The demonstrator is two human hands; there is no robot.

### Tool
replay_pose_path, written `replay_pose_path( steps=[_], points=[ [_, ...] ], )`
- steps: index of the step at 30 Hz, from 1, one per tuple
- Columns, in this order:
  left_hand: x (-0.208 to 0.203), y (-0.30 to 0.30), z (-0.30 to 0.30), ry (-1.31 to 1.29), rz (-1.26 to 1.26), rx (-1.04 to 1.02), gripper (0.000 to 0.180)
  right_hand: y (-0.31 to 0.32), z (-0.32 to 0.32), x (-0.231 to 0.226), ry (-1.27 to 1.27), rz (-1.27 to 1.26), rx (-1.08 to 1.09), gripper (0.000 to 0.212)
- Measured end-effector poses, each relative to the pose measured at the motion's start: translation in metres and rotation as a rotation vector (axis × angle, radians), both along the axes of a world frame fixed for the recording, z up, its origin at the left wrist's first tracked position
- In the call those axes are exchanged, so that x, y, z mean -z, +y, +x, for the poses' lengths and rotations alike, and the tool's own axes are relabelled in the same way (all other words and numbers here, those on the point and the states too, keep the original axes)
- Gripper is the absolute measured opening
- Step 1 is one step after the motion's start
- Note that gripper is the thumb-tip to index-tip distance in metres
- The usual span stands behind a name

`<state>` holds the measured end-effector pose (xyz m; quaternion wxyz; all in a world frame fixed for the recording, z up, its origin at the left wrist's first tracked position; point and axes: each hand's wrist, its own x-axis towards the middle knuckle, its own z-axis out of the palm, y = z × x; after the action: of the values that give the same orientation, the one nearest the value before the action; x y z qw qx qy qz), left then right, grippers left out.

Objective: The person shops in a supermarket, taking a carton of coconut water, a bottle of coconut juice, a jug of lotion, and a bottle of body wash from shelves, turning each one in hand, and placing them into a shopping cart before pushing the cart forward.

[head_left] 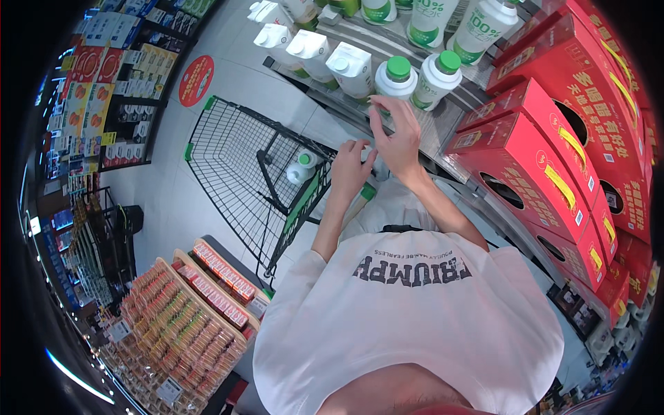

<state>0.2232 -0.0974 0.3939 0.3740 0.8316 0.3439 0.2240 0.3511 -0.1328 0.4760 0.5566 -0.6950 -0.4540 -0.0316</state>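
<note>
My right hand [399, 137] is raised in front of the shelf, just below two white bottles with green caps, a nearer one [396, 79] and another [437, 79] to its right. Its fingers are bent and apart, and I see nothing between them. Beside it, a little lower and to the left, my left hand [351, 169] hovers near the cart's handle end. Its fingers are loosely curved and apart, with nothing visible in them. Left of my hands stands a black wire shopping cart [235, 149] with green trim. White bottles with green caps [301, 167] lie in it.
White cartons [349, 69] line the shelf's left front, with larger bottles [481, 31] behind. Red gift boxes [526, 166] are stacked on the right. A display of packaged food in trays [176, 332] stands lower left, and a stocked shelf [104, 90] beyond the cart.
</note>
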Motion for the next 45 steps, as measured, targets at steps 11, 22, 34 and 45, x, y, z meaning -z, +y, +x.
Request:
replay_pose_path(
  steps=[11,22,34,45],
  points=[
    [0.073,0.001,-0.060,0.002,0.144,0.084,0.026,0.071,-0.014,-0.038,-0.166,0.079,0.014,0.085],
    [0.074,0.076,-0.073,-0.061,0.159,0.120,0.029,0.088,-0.030,-0.041,-0.271,0.002,0.243,0.083],
    [0.074,0.100,-0.068,-0.160,0.190,-0.048,0.027,0.131,0.004,0.013,-0.562,-0.565,0.264,0.083],
    [0.067,0.087,-0.165,0.388,-0.412,0.427,0.059,0.131,0.019,0.043,-0.704,-0.653,0.318,0.083]
  ],
)
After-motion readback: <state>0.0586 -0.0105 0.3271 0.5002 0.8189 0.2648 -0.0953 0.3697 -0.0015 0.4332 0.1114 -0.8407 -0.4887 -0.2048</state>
